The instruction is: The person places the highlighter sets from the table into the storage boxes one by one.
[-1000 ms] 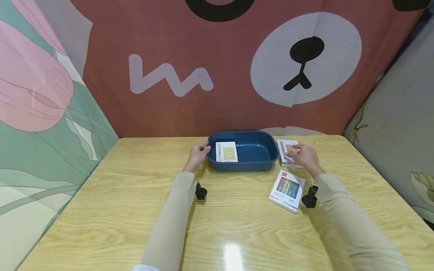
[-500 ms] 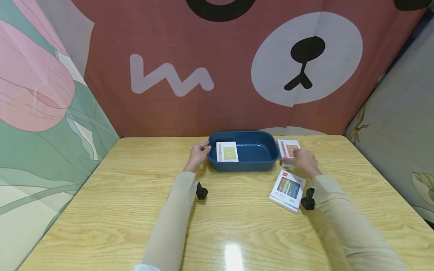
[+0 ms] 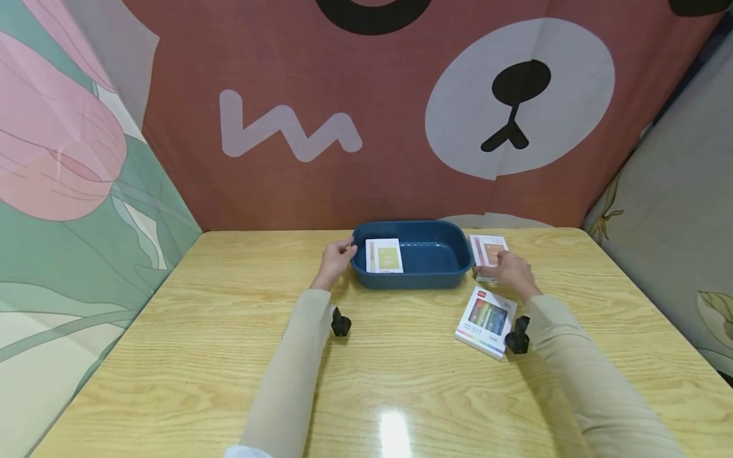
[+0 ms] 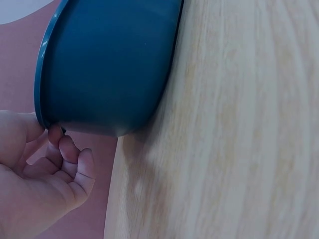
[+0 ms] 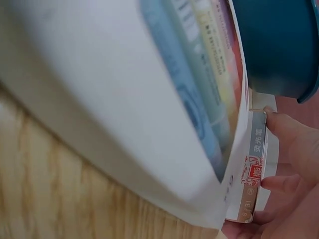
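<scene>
In the head view a dark blue plastic basin (image 3: 420,282) stands at the table's back edge. My left hand (image 3: 334,262) pinches its left rim, and the left wrist view shows the thumb and curled fingers at that rim. A white and yellow box (image 3: 388,257) lies inside the basin, at the left. My right hand (image 3: 515,273) grips the near end of a white and pink highlighter box (image 3: 487,247), just right of the basin. Up close in the right wrist view, thumb and fingers lie on opposite edges of that box's printed end (image 5: 253,169).
A white box of coloured pens (image 3: 487,321) with a window lies at an angle nearer me, beside the right wrist camera (image 3: 518,337). The wooden table (image 3: 229,356) meets a brown printed cloth (image 3: 286,191) at the back.
My right hand has moved slightly left and nearer to me, from above the highlighter box to a grip on its near end. The left hand stays at the rim.
</scene>
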A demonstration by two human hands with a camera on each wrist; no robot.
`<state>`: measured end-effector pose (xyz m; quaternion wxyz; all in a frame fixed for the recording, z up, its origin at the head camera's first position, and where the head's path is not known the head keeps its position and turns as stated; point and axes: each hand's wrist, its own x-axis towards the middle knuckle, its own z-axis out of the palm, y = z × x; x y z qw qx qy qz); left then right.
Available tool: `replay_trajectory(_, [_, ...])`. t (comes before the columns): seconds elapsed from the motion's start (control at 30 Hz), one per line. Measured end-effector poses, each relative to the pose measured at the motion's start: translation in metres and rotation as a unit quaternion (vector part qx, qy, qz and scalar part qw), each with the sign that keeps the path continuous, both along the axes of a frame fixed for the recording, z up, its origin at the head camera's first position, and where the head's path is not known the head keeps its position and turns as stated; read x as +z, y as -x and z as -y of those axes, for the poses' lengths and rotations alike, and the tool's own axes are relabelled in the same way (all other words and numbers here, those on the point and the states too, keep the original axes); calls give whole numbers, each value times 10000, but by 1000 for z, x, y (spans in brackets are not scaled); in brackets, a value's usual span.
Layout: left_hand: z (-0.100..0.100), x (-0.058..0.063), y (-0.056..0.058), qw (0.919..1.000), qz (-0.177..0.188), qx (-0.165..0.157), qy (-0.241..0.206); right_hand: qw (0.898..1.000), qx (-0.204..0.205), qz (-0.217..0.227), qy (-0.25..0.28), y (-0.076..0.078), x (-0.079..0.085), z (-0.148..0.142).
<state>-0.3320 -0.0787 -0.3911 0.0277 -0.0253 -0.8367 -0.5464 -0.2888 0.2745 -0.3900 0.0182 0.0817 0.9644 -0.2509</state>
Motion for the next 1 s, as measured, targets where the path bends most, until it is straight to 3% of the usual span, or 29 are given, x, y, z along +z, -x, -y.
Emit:
replay_trajectory(0.33, [-1, -1, 0, 10000, -15, 18, 28, 9991, -236, -359, -60, -2, 1, 8])
replay_trajectory(0.57, [0, 0, 0, 10000, -30, 30, 15, 9915, 197, -1287, 56, -4, 2, -2])
replay_trajectory(0.63, [0, 1, -1, 10000, -25, 39, 31, 9902, 246, -1374, 86, -4, 3, -5])
replay_trajectory(0.73, [0, 1, -1, 10000, -17, 33, 44, 9920, 112, -1231, 245, -4, 3, -11])
replay_trajectory(0.87, [0, 1, 0, 10000, -24, 16, 16, 9922, -331, -840, 857, -1, 2, -17])
replay_trajectory(0.93, [0, 0, 1, 10000, -41, 9, -6, 9869, -617, -588, 1372, 0, 1, -20])
replay_trajectory(1.0, [0, 0, 1, 10000, -65, 10, 0, 9753, -860, -380, 1999, 0, 0, -25])
